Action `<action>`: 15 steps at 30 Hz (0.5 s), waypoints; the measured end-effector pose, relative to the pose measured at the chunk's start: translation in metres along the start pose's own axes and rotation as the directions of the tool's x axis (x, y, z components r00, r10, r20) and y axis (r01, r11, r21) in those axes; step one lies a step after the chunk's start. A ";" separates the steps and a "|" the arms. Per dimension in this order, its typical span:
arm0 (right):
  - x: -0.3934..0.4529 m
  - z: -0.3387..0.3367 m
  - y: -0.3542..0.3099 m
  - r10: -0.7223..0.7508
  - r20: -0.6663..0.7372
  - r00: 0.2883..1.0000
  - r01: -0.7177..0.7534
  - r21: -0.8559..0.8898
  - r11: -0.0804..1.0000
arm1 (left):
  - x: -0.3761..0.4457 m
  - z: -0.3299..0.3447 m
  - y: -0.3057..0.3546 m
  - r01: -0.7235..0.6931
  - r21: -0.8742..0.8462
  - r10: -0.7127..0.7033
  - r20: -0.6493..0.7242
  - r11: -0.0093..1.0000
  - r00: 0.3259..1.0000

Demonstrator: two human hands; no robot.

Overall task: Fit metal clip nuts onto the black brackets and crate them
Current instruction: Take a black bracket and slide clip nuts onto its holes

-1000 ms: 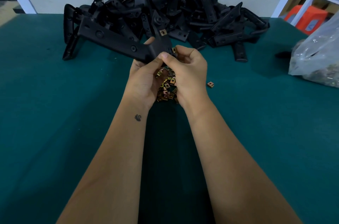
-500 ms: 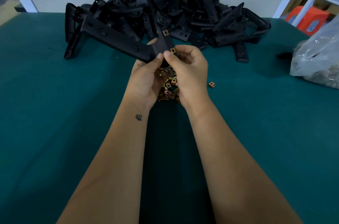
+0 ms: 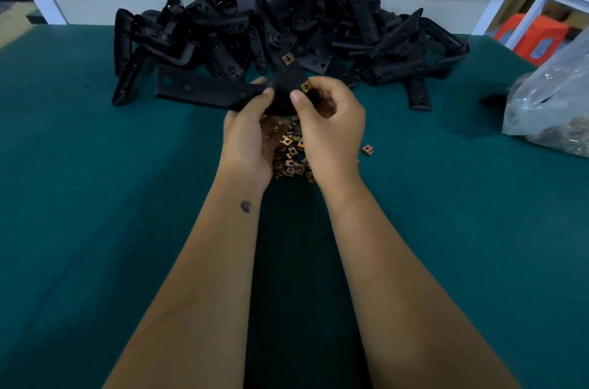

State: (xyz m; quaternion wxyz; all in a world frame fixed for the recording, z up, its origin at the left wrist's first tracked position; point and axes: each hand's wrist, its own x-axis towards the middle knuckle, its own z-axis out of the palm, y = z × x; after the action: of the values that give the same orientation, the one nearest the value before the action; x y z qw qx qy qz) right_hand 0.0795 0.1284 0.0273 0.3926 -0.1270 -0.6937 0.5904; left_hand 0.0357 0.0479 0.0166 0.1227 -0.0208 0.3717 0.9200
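I hold one long black bracket [image 3: 204, 89] above the green table [image 3: 95, 197], its arm reaching left. My left hand [image 3: 248, 136] grips it at the bend from below. My right hand [image 3: 331, 124] pinches a brass clip nut [image 3: 305, 87] against the bracket's right edge with thumb and forefinger. Another clip nut [image 3: 287, 59] sits on the bracket's upper tab. A heap of loose clip nuts [image 3: 290, 154] lies on the table under my hands, partly hidden by them.
A big pile of black brackets [image 3: 287, 22] fills the table's back, against the wall. A single clip nut [image 3: 367, 150] lies right of the heap. A clear plastic bag [image 3: 554, 108] of small parts rests at the right edge. Orange stools [image 3: 535, 38] stand beyond.
The bracket's long arm has swung down to lie more level. My right thumb and forefinger have shifted along the bracket's right edge with the clip nut.
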 end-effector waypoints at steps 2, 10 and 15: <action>0.003 -0.001 0.002 0.023 -0.061 0.998 -0.023 0.001 1.000 | 0.002 -0.002 0.004 -0.093 -0.029 0.092 -0.051 0.995 0.995; 0.005 -0.006 0.005 0.177 0.115 0.977 -0.199 0.226 0.954 | -0.003 0.002 0.003 -0.100 -0.048 0.100 -0.002 0.994 0.995; 0.003 -0.022 0.006 0.273 0.080 0.959 -0.282 0.395 0.874 | -0.013 0.009 -0.006 -0.031 0.028 0.030 0.037 0.999 0.999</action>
State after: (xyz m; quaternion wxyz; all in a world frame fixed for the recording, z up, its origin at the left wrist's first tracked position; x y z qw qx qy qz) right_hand 0.0914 0.1481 0.0224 0.3140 -0.1348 -0.5361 0.7719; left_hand 0.0500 0.0563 0.0207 0.1158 0.0032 0.3828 0.9166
